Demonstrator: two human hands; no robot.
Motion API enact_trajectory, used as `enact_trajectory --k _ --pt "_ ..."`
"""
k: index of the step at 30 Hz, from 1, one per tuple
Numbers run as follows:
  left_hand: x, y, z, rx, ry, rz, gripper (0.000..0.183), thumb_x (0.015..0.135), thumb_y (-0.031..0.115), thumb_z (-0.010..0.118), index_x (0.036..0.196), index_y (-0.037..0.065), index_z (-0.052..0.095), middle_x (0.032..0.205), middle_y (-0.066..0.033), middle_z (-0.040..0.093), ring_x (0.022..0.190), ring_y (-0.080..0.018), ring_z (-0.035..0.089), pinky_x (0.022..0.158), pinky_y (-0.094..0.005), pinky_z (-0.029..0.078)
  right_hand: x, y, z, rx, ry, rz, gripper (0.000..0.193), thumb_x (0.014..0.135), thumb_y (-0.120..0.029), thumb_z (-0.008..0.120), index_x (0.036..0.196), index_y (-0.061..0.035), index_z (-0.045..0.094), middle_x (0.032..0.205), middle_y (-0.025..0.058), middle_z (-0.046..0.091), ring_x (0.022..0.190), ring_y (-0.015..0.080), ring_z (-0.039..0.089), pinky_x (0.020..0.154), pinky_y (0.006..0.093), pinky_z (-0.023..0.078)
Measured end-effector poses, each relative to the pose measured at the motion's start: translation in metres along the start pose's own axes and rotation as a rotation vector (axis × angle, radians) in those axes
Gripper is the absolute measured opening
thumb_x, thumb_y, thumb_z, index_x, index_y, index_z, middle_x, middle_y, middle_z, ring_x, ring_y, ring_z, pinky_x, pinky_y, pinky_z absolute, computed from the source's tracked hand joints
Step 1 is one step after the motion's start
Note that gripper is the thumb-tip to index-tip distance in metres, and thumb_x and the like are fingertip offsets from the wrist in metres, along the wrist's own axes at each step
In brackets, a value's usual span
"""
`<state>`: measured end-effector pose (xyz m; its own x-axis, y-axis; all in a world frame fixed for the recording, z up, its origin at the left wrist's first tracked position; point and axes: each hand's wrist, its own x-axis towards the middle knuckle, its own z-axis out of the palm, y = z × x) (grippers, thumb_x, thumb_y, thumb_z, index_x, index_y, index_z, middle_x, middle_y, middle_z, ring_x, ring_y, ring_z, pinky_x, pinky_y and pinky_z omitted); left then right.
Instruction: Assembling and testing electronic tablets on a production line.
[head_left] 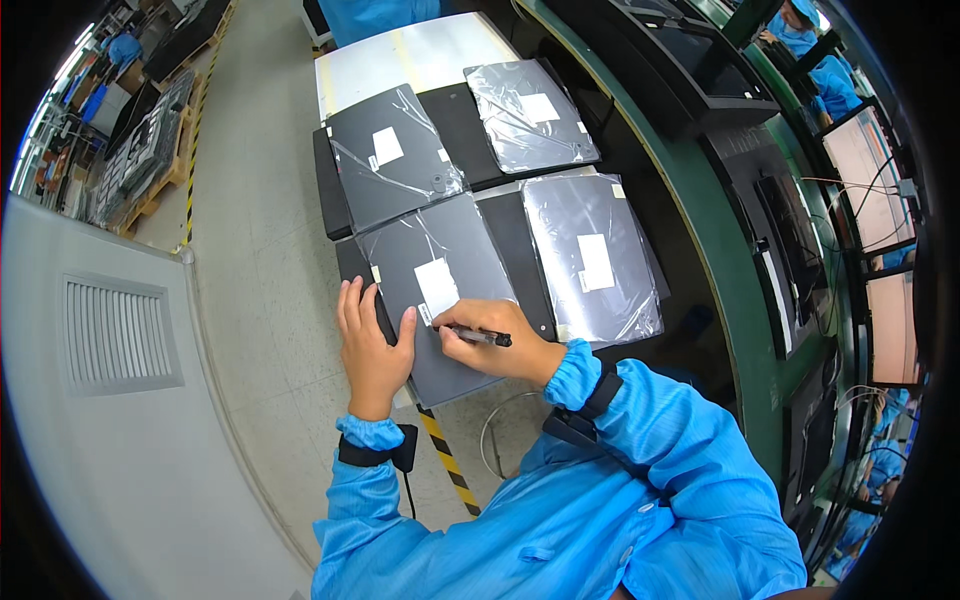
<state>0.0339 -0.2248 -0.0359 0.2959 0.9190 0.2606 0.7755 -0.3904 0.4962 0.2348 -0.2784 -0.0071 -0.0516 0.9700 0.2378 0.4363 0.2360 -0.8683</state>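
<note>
My right hand (498,335) is closed round a dark pen (482,336). The pen's tip end is by a small white label (424,314) on a flat grey panel (468,245), which is wrapped in clear film. A larger white paper (437,284) lies on that same panel, just beyond the small label. With its fingers spread, my left hand (374,350) rests at the panel's near left edge and holds nothing. Three more wrapped panels surround it: one farther off (375,185), one to the right (618,285) and one at the far right (500,110).
Right of the panels curves a green workbench (690,190) bearing black screens (700,60). A white cabinet with a vent (120,335) stands at left. Behind it are loaded pallets (150,150). Black-and-yellow floor tape (448,460) runs below the panels. Other people in blue work farther off.
</note>
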Motion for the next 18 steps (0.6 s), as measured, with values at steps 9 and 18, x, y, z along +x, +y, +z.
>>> enact_trajectory --k 9,18 --pt "0.006 0.002 0.0 -0.011 0.018 0.022 0.059 0.094 0.037 0.069 0.137 0.0 0.052 0.153 -0.0181 0.043 0.148 -0.0382 0.033 0.116 -0.0483 0.037 -0.017 -0.003 -0.024 0.105 0.124 0.074 0.018 0.09 -0.011 0.067 0.105 -0.0028 0.07 0.084 0.013 0.068 0.072 0.0255 0.068 0.067 0.0349 0.053" --pt "-0.013 0.114 -0.006 0.014 -0.215 0.437 0.087 0.08 0.042 0.081 0.15 0.004 0.044 0.155 -0.0234 0.039 0.149 -0.0403 0.031 0.119 -0.0699 0.012 -0.156 -0.027 -0.15 0.165 0.324 0.255 0.028 0.104 -0.014 0.057 0.128 -0.0009 0.063 0.097 0.013 0.074 0.069 0.0133 0.066 0.063 0.0277 0.053"
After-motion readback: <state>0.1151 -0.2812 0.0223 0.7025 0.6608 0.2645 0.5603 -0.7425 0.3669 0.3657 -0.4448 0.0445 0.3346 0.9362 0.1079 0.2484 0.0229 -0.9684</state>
